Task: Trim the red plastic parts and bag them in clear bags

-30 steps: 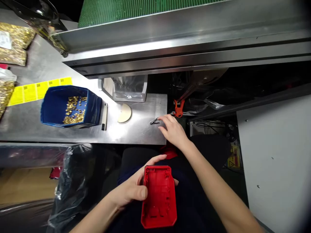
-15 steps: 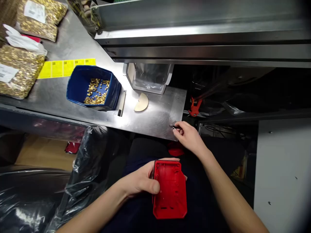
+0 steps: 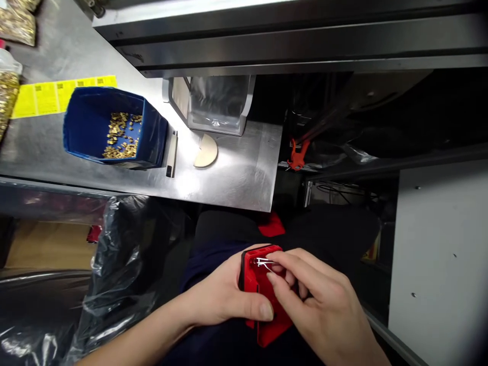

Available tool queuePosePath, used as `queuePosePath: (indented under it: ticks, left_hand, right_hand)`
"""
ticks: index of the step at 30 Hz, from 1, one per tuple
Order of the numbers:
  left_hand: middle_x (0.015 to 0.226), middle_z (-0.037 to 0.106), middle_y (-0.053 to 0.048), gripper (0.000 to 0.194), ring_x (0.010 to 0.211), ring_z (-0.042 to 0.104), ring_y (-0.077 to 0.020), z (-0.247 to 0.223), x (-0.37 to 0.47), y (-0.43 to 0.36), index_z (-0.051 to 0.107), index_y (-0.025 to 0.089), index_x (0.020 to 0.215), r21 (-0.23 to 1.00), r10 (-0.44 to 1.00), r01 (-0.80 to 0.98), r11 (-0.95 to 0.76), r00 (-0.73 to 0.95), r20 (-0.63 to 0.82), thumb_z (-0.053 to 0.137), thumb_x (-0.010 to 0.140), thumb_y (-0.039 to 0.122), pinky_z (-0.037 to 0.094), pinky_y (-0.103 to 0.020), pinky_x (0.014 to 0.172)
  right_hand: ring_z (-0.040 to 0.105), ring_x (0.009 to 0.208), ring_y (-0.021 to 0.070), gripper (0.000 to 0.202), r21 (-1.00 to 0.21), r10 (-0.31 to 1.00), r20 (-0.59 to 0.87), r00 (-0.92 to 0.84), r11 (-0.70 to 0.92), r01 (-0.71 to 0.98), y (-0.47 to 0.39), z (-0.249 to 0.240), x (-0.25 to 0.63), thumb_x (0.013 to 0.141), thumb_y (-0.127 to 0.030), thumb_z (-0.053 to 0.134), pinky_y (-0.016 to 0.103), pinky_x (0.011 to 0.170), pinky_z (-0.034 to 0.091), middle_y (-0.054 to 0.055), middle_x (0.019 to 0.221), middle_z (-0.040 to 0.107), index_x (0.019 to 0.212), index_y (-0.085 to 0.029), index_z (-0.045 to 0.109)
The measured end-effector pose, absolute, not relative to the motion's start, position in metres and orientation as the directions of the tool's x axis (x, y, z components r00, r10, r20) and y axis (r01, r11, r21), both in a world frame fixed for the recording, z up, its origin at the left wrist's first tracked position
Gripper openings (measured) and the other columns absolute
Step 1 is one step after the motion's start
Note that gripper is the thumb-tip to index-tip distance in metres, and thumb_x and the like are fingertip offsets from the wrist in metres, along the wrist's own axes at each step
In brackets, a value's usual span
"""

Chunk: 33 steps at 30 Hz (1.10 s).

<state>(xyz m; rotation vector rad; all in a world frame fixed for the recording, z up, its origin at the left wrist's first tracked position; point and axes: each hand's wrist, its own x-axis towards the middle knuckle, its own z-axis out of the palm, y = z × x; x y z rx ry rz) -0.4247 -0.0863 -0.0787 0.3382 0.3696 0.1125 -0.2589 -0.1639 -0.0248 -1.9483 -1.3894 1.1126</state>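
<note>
My left hand (image 3: 229, 300) grips a red plastic housing (image 3: 267, 325) with a black edge, its thumb lying over the near side. The housing is tilted above my lap. Between the thumb and fingers of my right hand (image 3: 316, 300) is a small shiny metal tool (image 3: 262, 262), its tip at the upper inside corner of the housing. What the tip touches is too small to make out. Small brass-coloured parts (image 3: 122, 137) lie in a blue bin (image 3: 89, 124) on the metal table (image 3: 232, 188).
A half-round beige disc (image 3: 207, 151) and a light-coloured tool (image 3: 172, 155) lie right of the bin. Behind them is a clear-grey container (image 3: 217, 124). Yellow labels (image 3: 46, 97) lie at left. An orange-handled item (image 3: 297, 155) hangs beyond the table's right edge.
My right hand has moved down from the table edge to the housing, bringing the metal tool. My left hand has tilted the housing. The view has shifted right.
</note>
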Motion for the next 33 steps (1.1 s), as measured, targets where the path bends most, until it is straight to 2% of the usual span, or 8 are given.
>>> queuePosePath:
  ticks: [4,11,17,20,23,27,30,33]
  left_hand:
    - [0.107,0.058,-0.003,0.050,0.098,0.058,-0.0181,-0.078,-0.423,-0.088,0.054,0.021,0.111,0.341,0.188,-0.062,0.938,0.918,-0.349,0.089,0.078,0.033,0.046,-0.031,0.092]
    - [0.101,0.056,-0.002,0.052,0.095,0.056,-0.0190,-0.078,-0.421,-0.089,0.054,0.021,0.112,0.403,0.178,-0.013,0.915,0.909,-0.376,0.090,0.077,0.037,0.046,-0.033,0.091]
    - [0.104,0.061,-0.004,0.057,0.094,0.058,-0.0202,-0.082,-0.420,-0.089,0.060,0.019,0.116,0.413,0.182,-0.018,0.911,0.914,-0.363,0.091,0.074,0.041,0.046,-0.034,0.092]
    - [0.097,0.064,-0.004,0.054,0.085,0.059,-0.0174,-0.087,-0.423,-0.089,0.063,0.017,0.116,0.390,0.102,0.071,0.918,0.909,-0.405,0.088,0.077,0.045,0.047,-0.029,0.081]
    - [0.105,0.069,-0.009,0.066,0.090,0.064,-0.0205,-0.092,-0.427,-0.090,0.063,0.015,0.126,0.381,0.075,0.104,0.919,0.901,-0.427,0.088,0.076,0.051,0.049,-0.029,0.081]
    - [0.131,0.067,-0.019,0.086,0.111,0.067,-0.0335,-0.097,-0.432,-0.091,0.057,0.014,0.140,0.373,0.073,0.112,0.921,0.891,-0.448,0.089,0.071,0.057,0.053,-0.041,0.094]
    - [0.146,0.058,-0.022,0.090,0.123,0.063,-0.0399,-0.099,-0.436,-0.091,0.054,0.015,0.145,0.367,0.072,0.108,0.924,0.893,-0.444,0.087,0.073,0.058,0.052,-0.047,0.101]
    - [0.147,0.057,-0.023,0.090,0.125,0.062,-0.0410,-0.100,-0.438,-0.091,0.054,0.015,0.145,0.376,0.085,0.095,0.922,0.896,-0.435,0.087,0.073,0.057,0.051,-0.048,0.102]
  right_hand:
    - [0.067,0.075,0.0130,0.021,-0.773,0.942,-0.298,0.153,-0.332,0.541,-0.166,-0.027,-0.258,0.095,-0.018,0.059,0.024,0.068,0.055,-0.002,0.094,0.073,0.109,-0.026,0.072]
    - [0.064,0.073,0.0127,0.021,-0.780,0.944,-0.307,0.122,-0.323,0.536,-0.166,-0.027,-0.255,0.096,-0.017,0.056,0.025,0.065,0.051,-0.002,0.089,0.070,0.105,-0.026,0.072]
    - [0.062,0.070,0.0120,0.016,-0.816,0.871,-0.491,0.001,-0.460,0.352,-0.160,-0.024,-0.229,0.094,-0.019,0.065,0.023,0.062,0.050,-0.004,0.082,0.067,0.098,-0.030,0.076]
    - [0.065,0.072,0.0129,0.012,-0.820,0.857,-0.481,0.183,-0.514,0.250,-0.156,-0.038,-0.213,0.093,-0.029,0.070,0.022,0.064,0.053,-0.002,0.086,0.070,0.104,-0.030,0.076]
    - [0.067,0.077,0.0161,0.024,-0.829,0.826,-0.411,0.385,-0.514,0.219,-0.145,-0.078,-0.207,0.092,-0.038,0.070,0.025,0.069,0.056,0.002,0.093,0.072,0.112,-0.025,0.072]
    - [0.066,0.076,0.0168,0.027,-0.795,0.871,-0.345,0.349,-0.469,0.385,-0.119,-0.142,-0.208,0.091,-0.033,0.066,0.028,0.071,0.055,0.003,0.096,0.071,0.117,-0.023,0.064]
    - [0.061,0.068,0.0160,0.013,-0.703,0.903,-0.353,0.244,-0.428,0.568,-0.107,-0.168,-0.208,0.088,-0.026,0.064,0.028,0.068,0.050,0.000,0.085,0.067,0.101,-0.023,0.063]
    - [0.058,0.064,0.0148,0.013,-0.720,0.913,-0.365,0.185,-0.402,0.565,-0.105,-0.173,-0.204,0.092,-0.032,0.060,0.027,0.064,0.048,-0.001,0.083,0.065,0.101,-0.024,0.061]
